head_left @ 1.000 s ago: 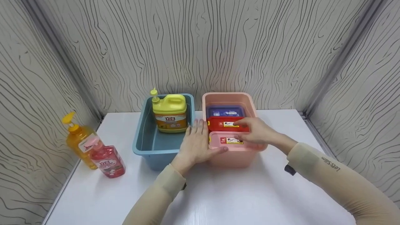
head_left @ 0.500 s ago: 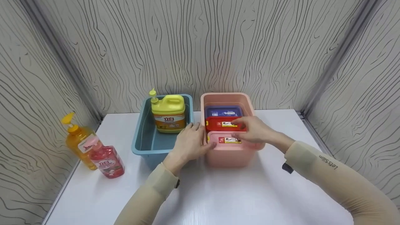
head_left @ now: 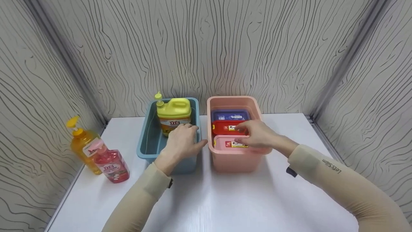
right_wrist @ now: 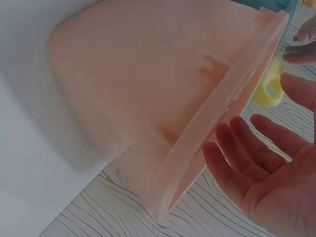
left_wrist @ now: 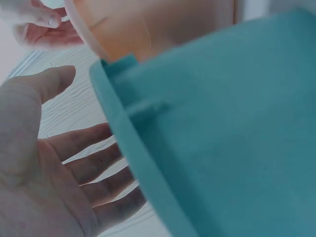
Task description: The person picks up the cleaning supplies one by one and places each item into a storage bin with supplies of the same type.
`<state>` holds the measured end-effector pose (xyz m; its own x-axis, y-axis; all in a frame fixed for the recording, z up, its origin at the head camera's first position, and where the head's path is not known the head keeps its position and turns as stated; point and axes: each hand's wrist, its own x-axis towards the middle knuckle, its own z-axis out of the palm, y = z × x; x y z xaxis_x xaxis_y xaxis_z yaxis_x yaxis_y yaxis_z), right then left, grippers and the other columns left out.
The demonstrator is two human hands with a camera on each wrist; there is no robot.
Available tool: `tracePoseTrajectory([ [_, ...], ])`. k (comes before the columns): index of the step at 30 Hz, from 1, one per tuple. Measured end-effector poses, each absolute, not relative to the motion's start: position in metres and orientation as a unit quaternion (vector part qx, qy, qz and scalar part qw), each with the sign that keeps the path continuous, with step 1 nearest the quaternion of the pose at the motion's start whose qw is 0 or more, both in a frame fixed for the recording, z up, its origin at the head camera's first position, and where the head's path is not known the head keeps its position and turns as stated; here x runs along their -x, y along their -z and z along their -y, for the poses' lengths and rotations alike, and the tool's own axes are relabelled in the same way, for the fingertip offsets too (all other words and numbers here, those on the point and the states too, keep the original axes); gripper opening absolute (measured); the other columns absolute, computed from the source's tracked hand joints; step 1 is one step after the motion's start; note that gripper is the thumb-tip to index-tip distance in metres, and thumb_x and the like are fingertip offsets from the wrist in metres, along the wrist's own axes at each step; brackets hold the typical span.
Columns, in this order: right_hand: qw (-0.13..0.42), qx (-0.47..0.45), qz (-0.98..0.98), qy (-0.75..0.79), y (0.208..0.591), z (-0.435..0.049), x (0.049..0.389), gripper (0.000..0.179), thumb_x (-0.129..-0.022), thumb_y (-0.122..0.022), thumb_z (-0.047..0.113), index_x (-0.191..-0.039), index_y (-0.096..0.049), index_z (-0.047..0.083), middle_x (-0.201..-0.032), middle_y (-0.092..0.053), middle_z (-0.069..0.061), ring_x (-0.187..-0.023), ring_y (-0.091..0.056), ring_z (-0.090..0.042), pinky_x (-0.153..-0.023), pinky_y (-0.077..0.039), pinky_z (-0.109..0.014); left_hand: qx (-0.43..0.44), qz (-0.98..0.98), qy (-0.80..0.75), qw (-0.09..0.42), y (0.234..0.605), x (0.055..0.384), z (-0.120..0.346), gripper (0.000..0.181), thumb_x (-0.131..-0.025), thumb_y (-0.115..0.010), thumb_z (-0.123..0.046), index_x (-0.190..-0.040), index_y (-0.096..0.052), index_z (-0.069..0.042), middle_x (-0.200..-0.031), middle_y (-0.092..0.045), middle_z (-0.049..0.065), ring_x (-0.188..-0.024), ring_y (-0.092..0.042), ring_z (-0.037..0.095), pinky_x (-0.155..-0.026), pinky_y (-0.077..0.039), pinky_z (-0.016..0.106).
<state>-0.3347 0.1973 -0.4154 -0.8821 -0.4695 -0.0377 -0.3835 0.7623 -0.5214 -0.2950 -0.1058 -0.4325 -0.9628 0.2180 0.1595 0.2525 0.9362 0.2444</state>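
My left hand (head_left: pixel 181 142) is over the near right part of the blue bin (head_left: pixel 145 137), its fingers spread and holding nothing. In the left wrist view, the fingers (left_wrist: pixel 91 170) reach to the bin's rim. A yellow pump jug (head_left: pixel 175 111) stands inside that bin, partly hidden by the hand. My right hand (head_left: pixel 259 134) is over the pink bin (head_left: pixel 236 164), fingers loosely bent with nothing in them. Under it lie a pink-lidded box (head_left: pixel 222 141) and a red-lidded box (head_left: pixel 219 127); a blue-lidded box (head_left: pixel 230 115) sits behind them.
On the white table (head_left: pixel 206 199), at the left, stand an amber pump bottle (head_left: pixel 83 145) and a pink pump bottle (head_left: pixel 112 166). A patterned panel (head_left: pixel 206 54) rises behind the bins, with more panels at both sides.
My left hand has moved left, from the gap between the bins to over the blue bin, now covering part of the yellow jug. The right hand has shifted only slightly left.
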Motion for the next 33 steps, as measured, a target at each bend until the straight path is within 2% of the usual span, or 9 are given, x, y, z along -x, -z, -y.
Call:
tracePoseTrajectory([
  [7, 0.087, 0.224, -0.936, 0.256, 0.414, -0.186, 0.332, 0.052, -0.100, -0.084, 0.035, -0.144, -0.076, 0.011, -0.129, -0.082, -0.011, -0.110, -0.070, -0.027, -0.102, -0.065, -0.049, 0.098, 0.984, 0.133, 0.072, 0.427, 0.293, 0.127, 0.056, -0.101, -0.080, -0.055, -0.135, -0.077, -0.010, -0.122, -0.079, 0.011, -0.111, -0.071, 0.030, -0.104, -0.067, 0.053],
  [12, 0.079, 0.236, -0.936, 0.248, 0.415, -0.180, 0.330, 0.048, -0.099, -0.084, 0.034, -0.141, -0.078, 0.011, -0.122, -0.082, -0.009, -0.105, -0.069, -0.025, -0.096, -0.064, -0.046, 0.099, 0.982, 0.135, 0.088, 0.425, 0.291, 0.143, 0.046, -0.101, -0.081, -0.048, -0.126, -0.078, -0.009, -0.121, -0.082, 0.011, -0.111, -0.076, 0.031, -0.098, -0.069, 0.055],
  [16, 0.080, 0.240, -0.936, 0.246, 0.415, -0.175, 0.328, 0.049, -0.099, -0.082, 0.034, -0.142, -0.077, 0.011, -0.127, -0.083, -0.010, -0.110, -0.072, -0.028, -0.102, -0.065, -0.052, 0.105, 0.981, 0.132, 0.098, 0.425, 0.288, 0.157, 0.046, -0.101, -0.080, -0.045, -0.126, -0.079, -0.006, -0.126, -0.083, 0.014, -0.118, -0.078, 0.036, -0.098, -0.068, 0.059],
  [19, 0.091, 0.228, -0.936, 0.252, 0.413, -0.171, 0.326, 0.054, -0.099, -0.082, 0.036, -0.147, -0.074, 0.013, -0.140, -0.080, -0.010, -0.124, -0.072, -0.032, -0.113, -0.062, -0.058, 0.100, 0.982, 0.130, 0.095, 0.424, 0.286, 0.167, 0.052, -0.101, -0.080, -0.046, -0.132, -0.077, -0.005, -0.130, -0.082, 0.017, -0.121, -0.077, 0.038, -0.102, -0.067, 0.061],
  [22, 0.093, 0.230, -0.936, 0.249, 0.410, -0.166, 0.324, 0.058, -0.098, -0.083, 0.037, -0.150, -0.072, 0.014, -0.146, -0.078, -0.010, -0.132, -0.072, -0.036, -0.117, -0.060, -0.062, 0.092, 0.983, 0.128, 0.093, 0.422, 0.283, 0.176, 0.057, -0.101, -0.080, -0.047, -0.137, -0.076, -0.003, -0.133, -0.081, 0.019, -0.121, -0.076, 0.040, -0.105, -0.065, 0.061],
  [28, 0.084, 0.246, -0.939, 0.225, 0.409, -0.158, 0.322, 0.060, -0.099, -0.082, 0.042, -0.152, -0.071, 0.016, -0.150, -0.076, -0.008, -0.138, -0.070, -0.035, -0.121, -0.057, -0.063, 0.061, 0.986, 0.126, 0.085, 0.418, 0.279, 0.191, 0.060, -0.101, -0.079, -0.048, -0.141, -0.074, -0.004, -0.133, -0.080, 0.020, -0.120, -0.075, 0.040, -0.105, -0.064, 0.060],
  [33, 0.093, 0.227, -0.943, 0.223, 0.404, -0.148, 0.318, 0.066, -0.098, -0.083, 0.049, -0.156, -0.067, 0.023, -0.154, -0.072, -0.001, -0.139, -0.067, -0.031, -0.122, -0.056, -0.062, 0.049, 0.987, 0.122, 0.093, 0.417, 0.275, 0.202, 0.057, -0.101, -0.079, -0.047, -0.136, -0.075, -0.003, -0.124, -0.081, 0.019, -0.113, -0.076, 0.038, -0.097, -0.065, 0.059],
])
